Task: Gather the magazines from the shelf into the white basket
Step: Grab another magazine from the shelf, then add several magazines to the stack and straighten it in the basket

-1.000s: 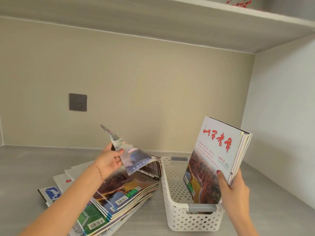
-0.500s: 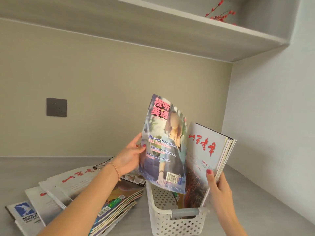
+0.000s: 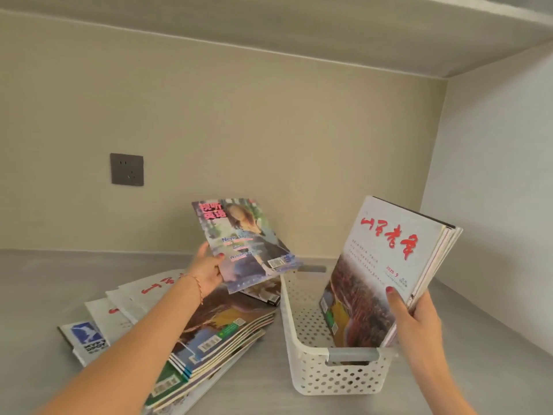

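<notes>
Grey shelf point(image 3: 478, 369) carries a fanned pile of glossy paper magazines point(image 3: 215, 330) left of the white perforated plastic basket point(image 3: 338, 375). Right hand point(image 3: 419, 324): fingers curled round a white-covered bundle standing in the basket. Left hand point(image 3: 208, 269): pinches a tilted colour-cover magazine point(image 3: 245, 244) above the pile. Risk: thin pinch, floppy cover could slip; basket may tip. Basket floor mostly hidden; cover text blurred.

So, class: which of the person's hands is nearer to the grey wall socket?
Left. The left hand, holding a colourful magazine, is below and right of the wall socket. The right hand grips upright magazines in the white basket, farther right.
</notes>
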